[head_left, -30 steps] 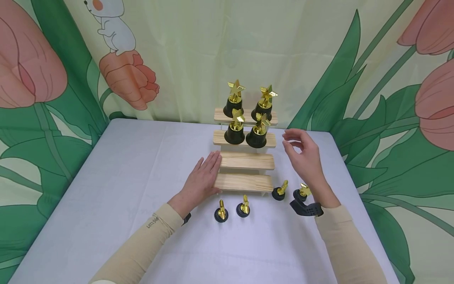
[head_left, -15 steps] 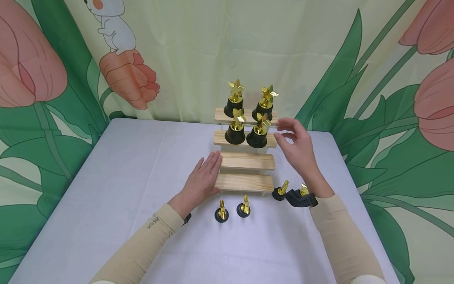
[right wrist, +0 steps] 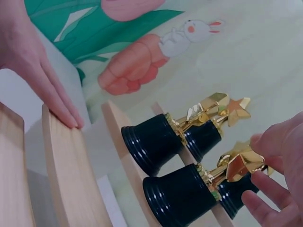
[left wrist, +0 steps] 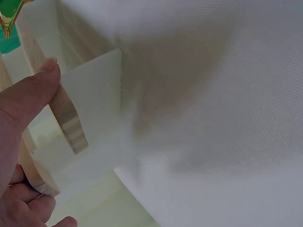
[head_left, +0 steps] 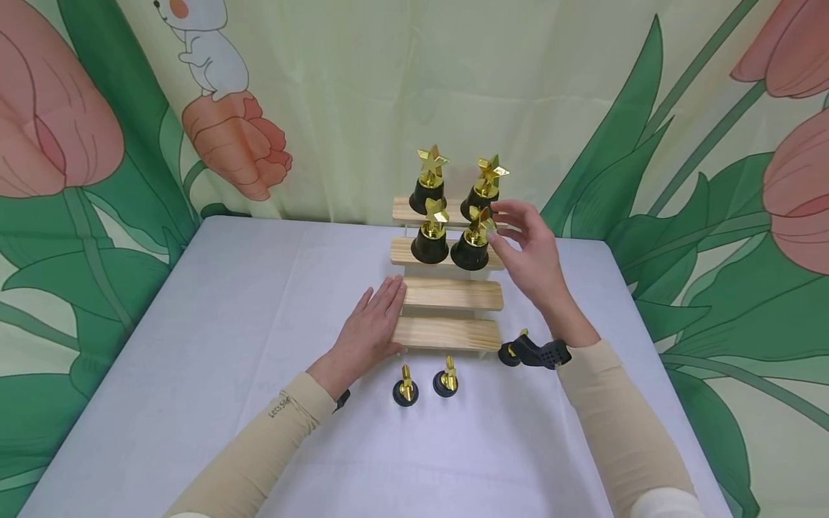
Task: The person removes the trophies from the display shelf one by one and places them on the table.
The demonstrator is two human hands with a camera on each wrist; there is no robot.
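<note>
A tiered wooden display stand [head_left: 451, 293] bears star trophies with black bases on its two upper tiers. My left hand [head_left: 370, 324] rests on its left side, fingers straight along the third tier's end. The left wrist view shows its thumb [left wrist: 40, 90] on the end of one board. My right hand [head_left: 534, 259] reaches in from the right, thumb and fingers loosely bent around the gold star of the second tier's right trophy [head_left: 470, 250]. In the right wrist view its fingertips are right at that trophy's star [right wrist: 239, 168]. The trophy stands upright on its board.
Two trophies [head_left: 406, 392] stand on the white tablecloth [head_left: 259, 302] before the stand. Another trophy [head_left: 508, 354] at its right front is partly hidden by the right wrist's black strap [head_left: 540, 352]. A printed curtain [head_left: 337, 108] hangs behind the table.
My right hand has moved left and slightly away from me, from beside the stand to the second tier's right trophy. The left hand stays where it was.
</note>
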